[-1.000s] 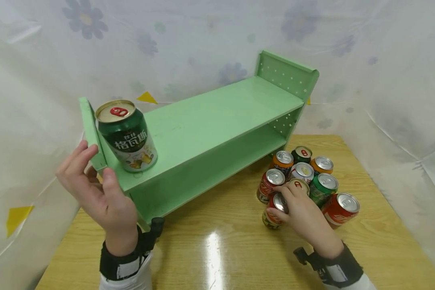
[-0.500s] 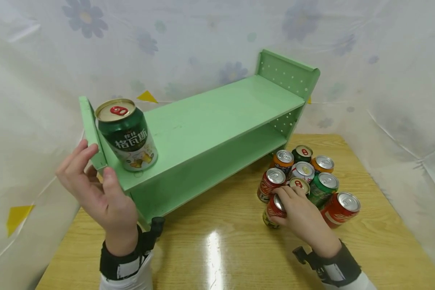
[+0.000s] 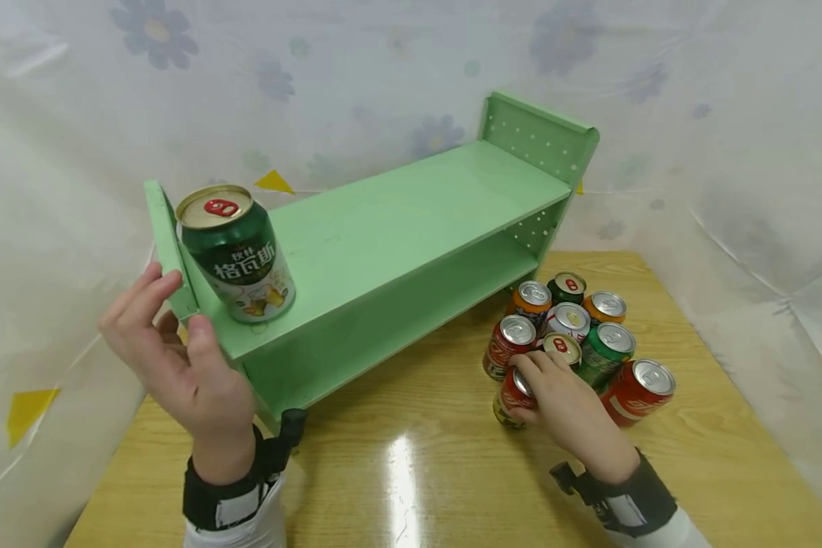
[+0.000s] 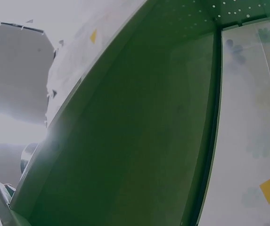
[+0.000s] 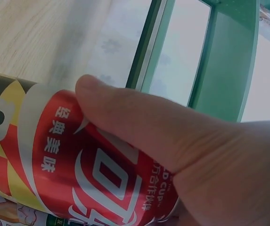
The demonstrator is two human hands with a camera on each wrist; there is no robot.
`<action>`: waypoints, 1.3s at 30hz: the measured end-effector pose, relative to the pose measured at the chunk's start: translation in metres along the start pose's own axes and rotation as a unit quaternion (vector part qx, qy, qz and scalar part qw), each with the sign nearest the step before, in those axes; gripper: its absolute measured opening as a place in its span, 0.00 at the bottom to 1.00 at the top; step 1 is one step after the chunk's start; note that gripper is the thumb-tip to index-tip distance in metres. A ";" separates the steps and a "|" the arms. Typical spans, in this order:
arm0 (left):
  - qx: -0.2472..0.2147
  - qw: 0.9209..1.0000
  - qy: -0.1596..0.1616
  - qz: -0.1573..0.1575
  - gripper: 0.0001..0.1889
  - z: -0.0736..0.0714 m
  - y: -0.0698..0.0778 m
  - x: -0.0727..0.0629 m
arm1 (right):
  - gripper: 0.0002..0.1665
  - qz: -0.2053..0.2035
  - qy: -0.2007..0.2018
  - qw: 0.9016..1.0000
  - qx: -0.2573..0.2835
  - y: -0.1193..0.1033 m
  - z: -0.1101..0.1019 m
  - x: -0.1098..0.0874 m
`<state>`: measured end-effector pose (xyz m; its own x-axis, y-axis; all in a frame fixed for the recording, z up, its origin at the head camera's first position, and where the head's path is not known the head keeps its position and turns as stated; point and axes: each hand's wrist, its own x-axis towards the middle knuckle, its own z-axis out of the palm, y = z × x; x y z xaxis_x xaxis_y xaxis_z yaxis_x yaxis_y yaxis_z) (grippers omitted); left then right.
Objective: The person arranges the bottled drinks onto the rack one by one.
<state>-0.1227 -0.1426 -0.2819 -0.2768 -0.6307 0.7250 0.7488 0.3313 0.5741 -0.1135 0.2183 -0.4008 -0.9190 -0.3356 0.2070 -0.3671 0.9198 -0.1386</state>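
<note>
My right hand (image 3: 575, 411) grips a red cola can (image 3: 509, 403) at the front of the can group. In the right wrist view the thumb lies along the side of this red can (image 5: 102, 165), which has a yellow and black patterned lower part. My left hand (image 3: 185, 365) is held with fingers loosely bent at the left end panel of the green shelf (image 3: 383, 213), fingertips right at the panel's edge. A green and white can (image 3: 243, 262) with a red pull tab stands on the shelf's upper board beside that panel.
Several cans stand close together around the right hand, among them a green can (image 3: 606, 358), a red can (image 3: 637, 396) at the right, and an orange can (image 3: 530, 304) behind. The wooden table (image 3: 356, 472) is bordered by pale flowered sheeting (image 3: 356, 84).
My right hand has drawn its thumb and fingers closer around the front red cola can. The left hand stays at the shelf's end panel; the head view has shifted slightly.
</note>
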 end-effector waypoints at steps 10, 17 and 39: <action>-0.003 1.000 -0.006 -0.005 0.16 -0.001 -0.001 0.001 | 0.40 -0.011 0.002 1.000 0.011 -0.005 -0.001 -0.001; -0.005 1.000 -0.007 -0.005 0.16 -0.001 -0.001 0.002 | 0.39 0.001 0.003 0.999 0.046 -0.005 0.000 -0.004; -0.021 1.000 0.002 -0.004 0.16 0.001 0.000 0.000 | 0.41 0.046 0.026 0.992 0.112 0.005 -0.015 -0.001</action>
<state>-0.1232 -0.1418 -0.2817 -0.2808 -0.6355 0.7192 0.7713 0.2966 0.5632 -0.1120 0.2261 -0.3868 -0.9438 -0.2360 0.2314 -0.3099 0.8755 -0.3707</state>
